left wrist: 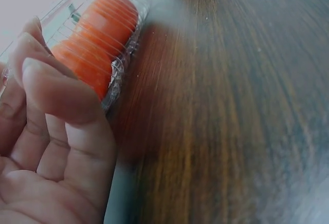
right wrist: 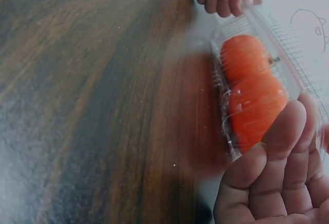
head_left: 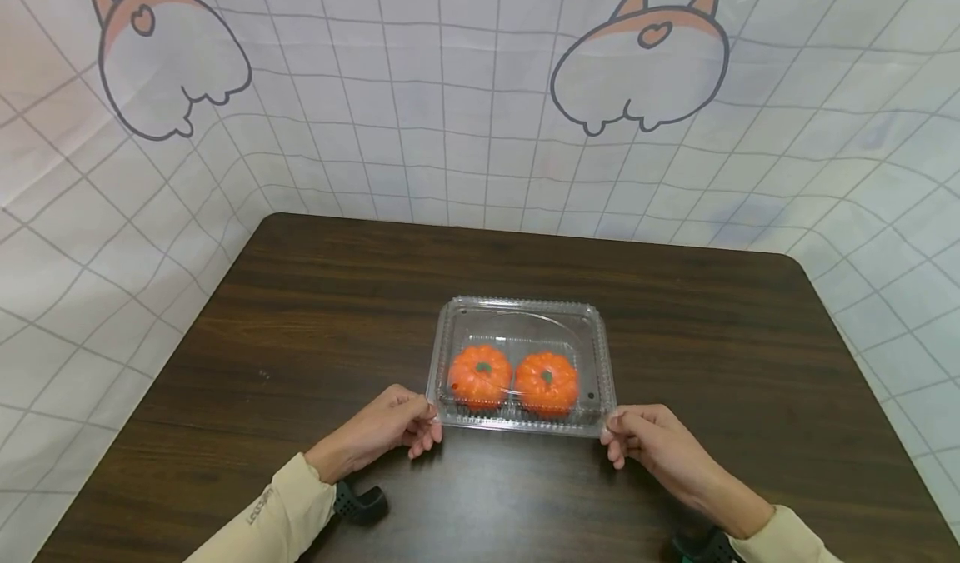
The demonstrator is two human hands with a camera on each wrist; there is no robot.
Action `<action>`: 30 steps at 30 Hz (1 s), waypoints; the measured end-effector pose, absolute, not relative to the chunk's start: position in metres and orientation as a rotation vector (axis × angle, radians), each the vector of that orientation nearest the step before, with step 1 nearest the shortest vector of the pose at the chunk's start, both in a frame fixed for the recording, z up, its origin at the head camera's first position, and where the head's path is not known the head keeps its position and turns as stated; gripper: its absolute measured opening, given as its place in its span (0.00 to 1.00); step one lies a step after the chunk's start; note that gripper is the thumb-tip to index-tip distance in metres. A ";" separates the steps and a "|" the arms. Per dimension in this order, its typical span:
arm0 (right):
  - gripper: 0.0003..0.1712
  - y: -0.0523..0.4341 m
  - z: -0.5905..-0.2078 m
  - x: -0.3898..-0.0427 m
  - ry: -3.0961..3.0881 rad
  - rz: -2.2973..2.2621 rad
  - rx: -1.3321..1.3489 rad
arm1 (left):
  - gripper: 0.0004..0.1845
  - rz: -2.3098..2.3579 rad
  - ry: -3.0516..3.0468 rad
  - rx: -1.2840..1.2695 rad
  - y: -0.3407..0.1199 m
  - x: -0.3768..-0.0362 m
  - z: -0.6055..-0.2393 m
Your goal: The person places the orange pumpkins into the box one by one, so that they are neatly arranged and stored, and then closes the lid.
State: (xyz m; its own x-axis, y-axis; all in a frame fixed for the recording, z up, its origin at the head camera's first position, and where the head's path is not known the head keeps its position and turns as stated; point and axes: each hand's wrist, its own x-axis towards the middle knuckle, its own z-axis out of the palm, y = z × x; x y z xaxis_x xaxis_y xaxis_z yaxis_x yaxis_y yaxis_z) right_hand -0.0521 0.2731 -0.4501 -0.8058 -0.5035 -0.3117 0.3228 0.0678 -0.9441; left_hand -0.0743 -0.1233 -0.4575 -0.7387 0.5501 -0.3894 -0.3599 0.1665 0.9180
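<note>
A clear plastic clamshell box (head_left: 525, 306) lies on the dark table with its lid down over two small orange pumpkins, a left one (head_left: 481, 386) and a right one (head_left: 547, 391), each with a green stem. My left hand (head_left: 390, 425) pinches the rim at the near left corner. At the near right corner, my right hand (head_left: 656, 446) pinches the rim between thumb and fingers. Both wrist views show the ridged side of the box and the pumpkins through it; the exact fingertip contact is partly hidden there.
The dark wood-grain table (head_left: 337, 296) has rounded far corners. Behind it and along both sides hangs a white grid-patterned curtain (head_left: 450, 88) with cartoon animal prints. A black band (head_left: 360, 503) is on the left wrist, another on the right.
</note>
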 end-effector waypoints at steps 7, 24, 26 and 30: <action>0.17 0.275 -0.453 -0.051 1.738 -1.797 -0.145 | 0.17 1.657 1.718 0.150 -0.122 -0.074 -0.458; 0.17 0.285 -0.455 -0.054 1.548 -1.787 -0.111 | 0.16 1.673 1.675 0.111 -0.125 -0.076 -0.463; 0.17 0.287 -0.454 -0.055 1.551 -1.781 -0.068 | 0.17 1.668 1.679 0.109 -0.127 -0.076 -0.463; 0.18 0.294 -0.450 -0.059 1.547 -1.770 0.004 | 0.21 1.639 1.675 0.075 -0.132 -0.078 -0.464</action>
